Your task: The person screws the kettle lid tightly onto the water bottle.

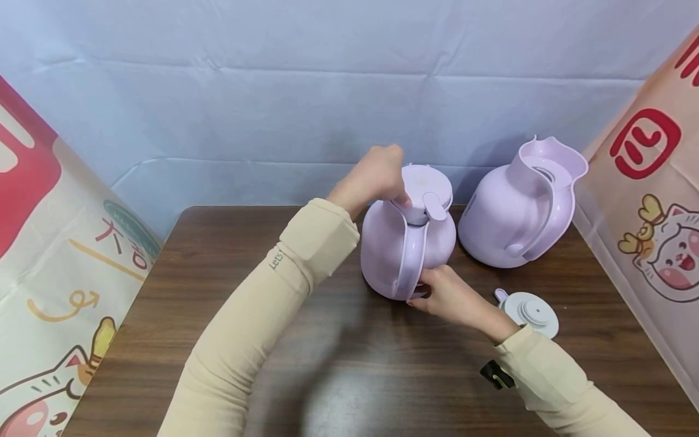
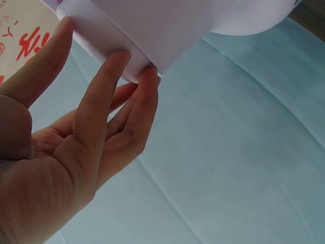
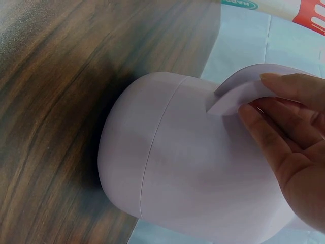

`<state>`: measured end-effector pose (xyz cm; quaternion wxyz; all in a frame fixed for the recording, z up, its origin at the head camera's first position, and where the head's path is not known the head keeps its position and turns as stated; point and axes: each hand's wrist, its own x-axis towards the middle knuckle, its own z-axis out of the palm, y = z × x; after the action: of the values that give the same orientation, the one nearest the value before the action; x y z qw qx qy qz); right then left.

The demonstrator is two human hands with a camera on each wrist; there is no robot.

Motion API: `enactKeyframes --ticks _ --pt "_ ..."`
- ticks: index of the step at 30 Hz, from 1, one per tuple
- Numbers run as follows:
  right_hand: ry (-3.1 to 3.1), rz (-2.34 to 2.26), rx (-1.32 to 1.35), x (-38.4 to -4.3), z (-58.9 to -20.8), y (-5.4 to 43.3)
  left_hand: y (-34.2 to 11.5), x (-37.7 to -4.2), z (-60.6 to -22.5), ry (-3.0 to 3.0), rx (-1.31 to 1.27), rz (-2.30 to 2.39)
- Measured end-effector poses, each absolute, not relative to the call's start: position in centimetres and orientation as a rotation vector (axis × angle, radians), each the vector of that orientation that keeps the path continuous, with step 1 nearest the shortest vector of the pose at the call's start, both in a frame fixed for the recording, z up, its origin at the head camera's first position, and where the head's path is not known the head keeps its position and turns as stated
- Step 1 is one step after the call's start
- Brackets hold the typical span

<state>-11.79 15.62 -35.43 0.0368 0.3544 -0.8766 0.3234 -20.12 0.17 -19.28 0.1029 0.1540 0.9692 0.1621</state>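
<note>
A lilac thermos jug [image 1: 377,249] stands upright on the table, its round lid [image 1: 428,182] with a small lever on top of the neck. My left hand [image 1: 377,173] grips the lid's rim from the left. In the left wrist view, the thumb and fingertips [image 2: 121,57] lie against the lid's edge. Lower down, my right hand [image 1: 450,294] holds the jug's handle [image 3: 238,99] between thumb and fingers. To the right stands a second lilac thermos jug [image 1: 491,212] without a lid. A second lid [image 1: 530,312] lies with its underside up beside my right wrist.
The brown wooden table [image 1: 229,261] carries both jugs. Behind it hangs a pale blue cloth [image 1: 273,121], close to the jugs. Printed panels stand at the left and right. A small black object [image 1: 497,375] shows beside the right sleeve.
</note>
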Motion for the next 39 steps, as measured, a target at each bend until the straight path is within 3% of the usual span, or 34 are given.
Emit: enactKeyframes --ticks 7,27,39 --pt "-2.689 0.975 1.09 -11.8 -35.3 15.6 -0.1 -20.7 -19.1 2.816 0.488 0.435" --pt "-2.693 0.972 1.085 -11.9 -35.5 15.5 -1.7 -23.0 -19.2 2.631 0.89 0.426" --pt "-2.681 0.977 1.083 -11.8 -35.6 15.6 -0.4 -21.6 -18.5 2.726 0.579 0.435"
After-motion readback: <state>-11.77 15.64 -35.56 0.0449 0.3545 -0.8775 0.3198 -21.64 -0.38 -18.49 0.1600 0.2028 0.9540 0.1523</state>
